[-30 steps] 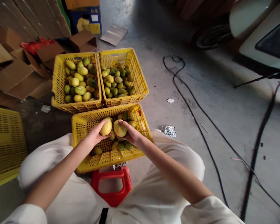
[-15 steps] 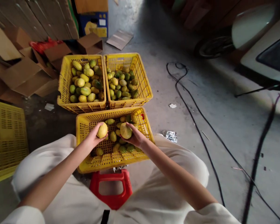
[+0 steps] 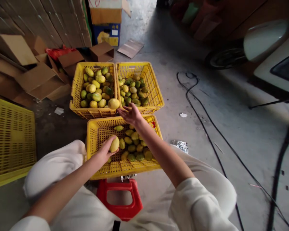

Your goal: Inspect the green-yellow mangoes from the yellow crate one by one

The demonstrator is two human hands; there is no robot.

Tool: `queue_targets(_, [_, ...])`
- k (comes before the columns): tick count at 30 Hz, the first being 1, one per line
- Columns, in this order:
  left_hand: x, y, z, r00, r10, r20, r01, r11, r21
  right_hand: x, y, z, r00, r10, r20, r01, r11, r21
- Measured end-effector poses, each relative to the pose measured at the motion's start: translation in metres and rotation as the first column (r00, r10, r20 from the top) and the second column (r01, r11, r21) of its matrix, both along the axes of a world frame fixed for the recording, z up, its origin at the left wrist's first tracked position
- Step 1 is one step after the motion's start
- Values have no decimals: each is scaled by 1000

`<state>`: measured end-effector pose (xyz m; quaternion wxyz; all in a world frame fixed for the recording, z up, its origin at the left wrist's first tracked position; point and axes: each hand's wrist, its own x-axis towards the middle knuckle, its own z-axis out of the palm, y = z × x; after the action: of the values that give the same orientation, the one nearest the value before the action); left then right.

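Observation:
My left hand [image 3: 107, 149] is closed around an oval yellow fruit [image 3: 114, 144] above the left part of the near yellow crate [image 3: 96, 173]. Several green and yellow fruits [image 3: 132, 148] lie in that crate, mostly on its right side. My right hand [image 3: 130, 114] is open with fingers apart, over the gap between the near crate and the far ones. Just left of its fingertips a round yellow fruit [image 3: 113, 103] appears over the front rim of the far left crate [image 3: 93, 113], apart from the hand. Similar fruits fill much of this crate and lie in the far right crate [image 3: 156, 96].
A red plastic stool [image 3: 119, 215] stands between my knees. Another yellow crate [image 3: 12, 141] is at the left, with opened cardboard boxes [image 3: 38, 80] behind it. Black cables [image 3: 207, 128] run over the floor at the right, near a parked vehicle [image 3: 276, 64].
My right hand has moved forward and left from the near crate, and its fruit has left its fingers toward the far left crate. My left hand still holds its fruit. The view has shifted.

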<state>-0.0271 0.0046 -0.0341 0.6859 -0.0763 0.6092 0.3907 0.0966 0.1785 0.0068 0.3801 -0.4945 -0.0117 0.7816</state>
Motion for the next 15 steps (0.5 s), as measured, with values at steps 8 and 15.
queue_targets(8, [24,7,1,990,-30,-141,7,987,-162,122,-72,-9,975,-120,187,154,972,-178])
queue_targets(15, [53,69,19,986,17,-165,-40,990,-134,193,-86,-34,912,-230,339,306,933,-191])
